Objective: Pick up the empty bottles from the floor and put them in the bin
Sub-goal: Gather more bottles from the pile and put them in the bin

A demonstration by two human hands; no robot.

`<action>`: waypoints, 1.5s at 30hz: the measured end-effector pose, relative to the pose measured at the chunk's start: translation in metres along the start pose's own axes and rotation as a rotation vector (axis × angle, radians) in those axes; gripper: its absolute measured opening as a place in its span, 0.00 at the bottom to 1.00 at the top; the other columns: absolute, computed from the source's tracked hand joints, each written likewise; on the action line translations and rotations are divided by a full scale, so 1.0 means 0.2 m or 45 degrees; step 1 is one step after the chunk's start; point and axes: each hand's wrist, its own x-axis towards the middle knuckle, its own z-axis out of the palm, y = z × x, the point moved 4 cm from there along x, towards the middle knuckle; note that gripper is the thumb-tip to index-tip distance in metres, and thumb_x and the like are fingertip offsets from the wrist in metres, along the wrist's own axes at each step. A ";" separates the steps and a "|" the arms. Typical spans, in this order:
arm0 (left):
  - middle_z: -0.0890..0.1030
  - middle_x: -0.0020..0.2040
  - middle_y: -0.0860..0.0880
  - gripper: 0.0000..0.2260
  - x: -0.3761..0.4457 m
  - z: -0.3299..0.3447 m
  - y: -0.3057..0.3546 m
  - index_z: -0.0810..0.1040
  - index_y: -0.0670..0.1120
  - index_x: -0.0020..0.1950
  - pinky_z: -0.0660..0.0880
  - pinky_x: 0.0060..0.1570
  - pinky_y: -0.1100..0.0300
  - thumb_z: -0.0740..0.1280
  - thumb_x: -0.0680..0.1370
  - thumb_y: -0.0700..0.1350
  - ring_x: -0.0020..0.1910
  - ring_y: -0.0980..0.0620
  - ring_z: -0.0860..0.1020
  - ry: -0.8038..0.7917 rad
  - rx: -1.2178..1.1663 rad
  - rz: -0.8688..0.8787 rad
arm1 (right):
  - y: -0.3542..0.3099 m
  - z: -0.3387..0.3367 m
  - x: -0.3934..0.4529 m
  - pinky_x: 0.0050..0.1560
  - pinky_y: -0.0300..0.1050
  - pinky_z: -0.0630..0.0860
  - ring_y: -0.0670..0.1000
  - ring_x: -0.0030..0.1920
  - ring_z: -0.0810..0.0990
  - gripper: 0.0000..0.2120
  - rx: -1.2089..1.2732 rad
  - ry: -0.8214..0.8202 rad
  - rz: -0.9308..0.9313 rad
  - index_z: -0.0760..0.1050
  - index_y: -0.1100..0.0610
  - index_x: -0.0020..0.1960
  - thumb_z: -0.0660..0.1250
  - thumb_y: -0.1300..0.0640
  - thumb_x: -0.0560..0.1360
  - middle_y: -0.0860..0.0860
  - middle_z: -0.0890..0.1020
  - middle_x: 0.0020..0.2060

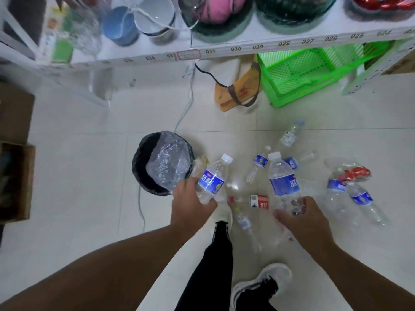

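Two bottles in hand, more on floor. Left hand [190, 203] wrapped round base of a blue-label bottle [212, 179], fingers curled on lower body, cap pointing up and away to the right. Right hand [301, 217] gripping base of second blue-label bottle [283, 178], fingers closed round crumpled bottom, cap up and slightly left.

Bin [143, 162], black w/ clear liner, stands on floor [78, 176] just left of and beyond left hand. Left-hand bottle nearly alongside bin rim, long axis leaning away from the opening, not toward it. Left hand plainly nearer; right hand well apart from bin, w/ left hand and bottle between. Likely order: left bottle first, swing left and tip cap or base over the rim, then right hand across.

Still loose on floor: several bottles [359, 198] to right of right hand, lying on sides at mixed angles, a small cluster [260, 161] beyond and between the hands, one clear bottle [243, 219] near the feet. Red-white small box [260, 201] also lying between hands; not a bottle, prob. not part of job.

Beyond: green crate [314, 72] and brown bag [238, 90] under shelf [247, 47].

Task early to mid; most bottles not yet binned.
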 end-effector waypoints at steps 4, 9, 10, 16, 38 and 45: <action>0.73 0.54 0.56 0.27 -0.16 -0.07 -0.09 0.74 0.54 0.63 0.75 0.59 0.51 0.76 0.66 0.55 0.56 0.51 0.70 0.027 -0.046 -0.075 | -0.03 0.09 -0.18 0.38 0.45 0.73 0.46 0.40 0.82 0.26 -0.004 -0.029 -0.044 0.72 0.48 0.50 0.84 0.43 0.62 0.45 0.83 0.41; 0.72 0.55 0.62 0.29 -0.36 -0.23 -0.17 0.73 0.57 0.65 0.72 0.58 0.56 0.73 0.65 0.60 0.57 0.55 0.69 0.045 -0.098 -0.143 | -0.05 0.10 -0.35 0.44 0.49 0.78 0.48 0.40 0.83 0.26 -0.107 -0.128 -0.164 0.74 0.48 0.50 0.85 0.44 0.61 0.45 0.83 0.40; 0.71 0.55 0.63 0.30 -0.38 -0.27 -0.19 0.73 0.57 0.66 0.71 0.57 0.58 0.72 0.65 0.61 0.58 0.56 0.68 0.055 -0.102 -0.154 | -0.04 0.09 -0.37 0.42 0.47 0.77 0.46 0.40 0.83 0.27 -0.116 -0.121 -0.164 0.74 0.48 0.50 0.85 0.44 0.61 0.45 0.83 0.40; 0.71 0.55 0.58 0.29 -0.24 -0.44 -0.36 0.72 0.55 0.67 0.70 0.61 0.55 0.76 0.67 0.57 0.56 0.56 0.64 0.098 -0.038 -0.205 | 0.02 0.08 -0.37 0.36 0.37 0.69 0.41 0.38 0.79 0.28 -0.140 -0.066 -0.106 0.76 0.50 0.53 0.86 0.45 0.61 0.44 0.82 0.39; 0.61 0.79 0.49 0.33 0.60 -0.61 -0.91 0.71 0.56 0.76 0.66 0.75 0.47 0.75 0.74 0.61 0.77 0.43 0.62 -0.256 -0.006 -0.152 | -0.49 0.90 -0.49 0.36 0.45 0.72 0.44 0.37 0.82 0.26 -0.129 -0.059 0.018 0.75 0.47 0.49 0.84 0.39 0.61 0.46 0.83 0.37; 0.64 0.76 0.51 0.30 0.64 -0.87 -1.19 0.70 0.56 0.77 0.64 0.66 0.57 0.73 0.77 0.59 0.76 0.47 0.63 -0.342 0.035 -0.104 | -0.90 1.32 -0.43 0.37 0.44 0.73 0.47 0.41 0.83 0.27 -0.041 -0.101 0.091 0.73 0.48 0.54 0.84 0.42 0.64 0.46 0.84 0.43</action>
